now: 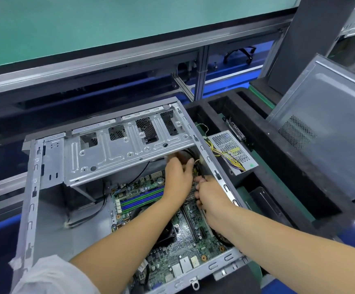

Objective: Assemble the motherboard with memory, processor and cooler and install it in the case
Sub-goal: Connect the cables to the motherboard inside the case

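counter (263, 200): black foam tray with green strips | left part: open grey computer case (29, 200) | right recesses: power supply (232, 150) with yellow wires | right edge: grey side panel (329, 128) leaning

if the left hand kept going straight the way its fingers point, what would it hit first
Probably the dark round part tucked under the silver perforated drive cage. The left hand points up and away into that corner of the grey metal case; depth there is unclear.
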